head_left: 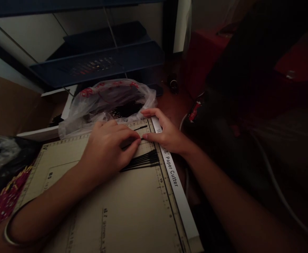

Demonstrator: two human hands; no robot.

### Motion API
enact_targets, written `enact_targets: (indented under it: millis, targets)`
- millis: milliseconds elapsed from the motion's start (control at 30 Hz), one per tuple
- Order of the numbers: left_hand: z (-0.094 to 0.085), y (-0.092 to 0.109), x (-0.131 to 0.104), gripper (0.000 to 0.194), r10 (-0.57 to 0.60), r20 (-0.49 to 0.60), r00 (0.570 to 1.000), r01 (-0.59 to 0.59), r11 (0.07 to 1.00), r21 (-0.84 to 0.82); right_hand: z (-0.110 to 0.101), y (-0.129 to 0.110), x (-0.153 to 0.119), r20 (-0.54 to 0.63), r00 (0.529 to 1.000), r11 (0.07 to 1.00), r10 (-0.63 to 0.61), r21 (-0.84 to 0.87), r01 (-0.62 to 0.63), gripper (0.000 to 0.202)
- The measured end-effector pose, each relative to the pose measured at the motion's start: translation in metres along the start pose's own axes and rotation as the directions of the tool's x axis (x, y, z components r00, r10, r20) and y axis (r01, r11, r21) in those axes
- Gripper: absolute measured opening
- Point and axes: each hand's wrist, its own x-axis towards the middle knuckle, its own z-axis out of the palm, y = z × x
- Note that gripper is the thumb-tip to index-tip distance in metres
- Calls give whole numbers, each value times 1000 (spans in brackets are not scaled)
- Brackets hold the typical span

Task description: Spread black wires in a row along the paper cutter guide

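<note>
A pale paper cutter board (133, 207) with printed scales lies below my hands. Several thin black cords (143, 160) are laid side by side on it, their ends near the ruler edge. My left hand (111, 146) rests over the board, thumb and forefinger pinched at a black cord close to the ruler. Facing it, my right hand (164, 135) lies across the white cutter rail (172, 172), its thumb on the cord's end and its forefinger stretched past the board's top edge. Another short black piece (143, 127) shows just beyond the fingertips.
Behind the board stands a clear plastic bag (111, 95) with dark items inside. Blue shelves (98, 63) rise beyond it. Patterned magenta material (7, 196) and a black bag (8, 158) are at the left. A white cable (272, 172) runs down the right.
</note>
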Motion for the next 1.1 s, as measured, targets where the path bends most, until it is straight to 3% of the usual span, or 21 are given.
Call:
enact_targets:
  millis: [333,533,1100]
  targets:
    - [0,-11,-2,33,-113,-8,994,109,977,-184,2,-1,-1,-3,1000,1000,4,-1,-4,64]
    - [-4,-14,2,40,-205,-31,978,190,946,-263,4,-5,-2,-58,993,994,108,42,-105,55]
    - [1,-14,6,19,-103,86,991,114,984,-133,1,4,1,-46,995,995,88,60,-85,60]
